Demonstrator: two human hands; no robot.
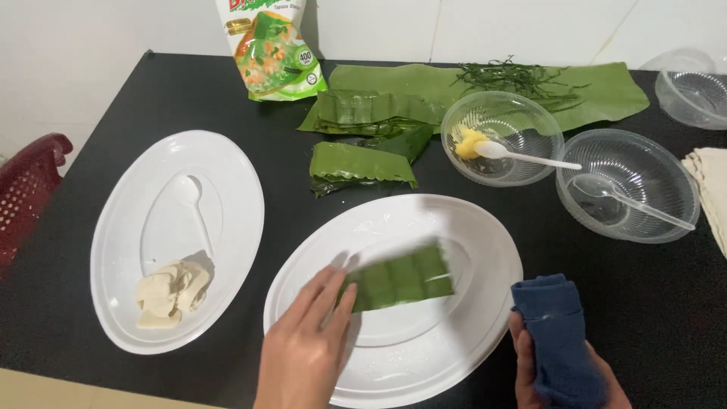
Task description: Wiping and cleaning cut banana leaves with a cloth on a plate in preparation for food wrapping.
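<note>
My left hand holds the left end of a rectangular green banana leaf piece between thumb and fingers, just above a white oval plate in front of me. The leaf looks slightly blurred. My right hand grips a folded dark blue cloth at the plate's right edge, near the table's front.
A second white oval plate at left carries a white plastic spoon and pale dough pieces. Folded banana leaves and a packet lie behind. Clear plastic bowls stand right. Red chair at left.
</note>
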